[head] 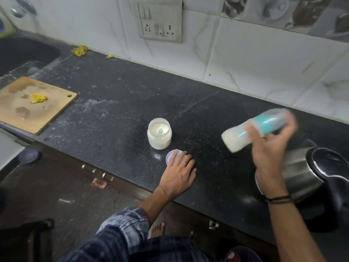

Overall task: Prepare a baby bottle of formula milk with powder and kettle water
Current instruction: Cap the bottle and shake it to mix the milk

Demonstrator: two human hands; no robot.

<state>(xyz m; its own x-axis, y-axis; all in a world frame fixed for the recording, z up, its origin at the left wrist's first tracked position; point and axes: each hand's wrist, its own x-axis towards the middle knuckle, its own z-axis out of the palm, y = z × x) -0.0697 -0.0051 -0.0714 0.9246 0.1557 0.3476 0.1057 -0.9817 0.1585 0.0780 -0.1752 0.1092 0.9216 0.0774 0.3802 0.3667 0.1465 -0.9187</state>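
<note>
My right hand (272, 146) grips a baby bottle (243, 135) above the black counter; it lies almost sideways, blurred, with milky white liquid at its lower left end and a teal part toward the cap end. An open jar of white powder (159, 134) with a pale green scoop inside stands at the counter's middle. Its pale lid (171, 156) lies flat just in front of the jar. My left hand (179, 173) rests flat on the counter, its fingertips over the lid. A steel kettle with a black lid (309, 176) stands at the right, behind my right forearm.
A wooden cutting board (34, 104) with a yellow scrap lies at the left near a dark sink (22, 53). Yellow scraps (80, 50) sit at the counter's back edge. A wall socket panel (160, 20) is on the tiled wall. Drawer handles run below the counter's front edge.
</note>
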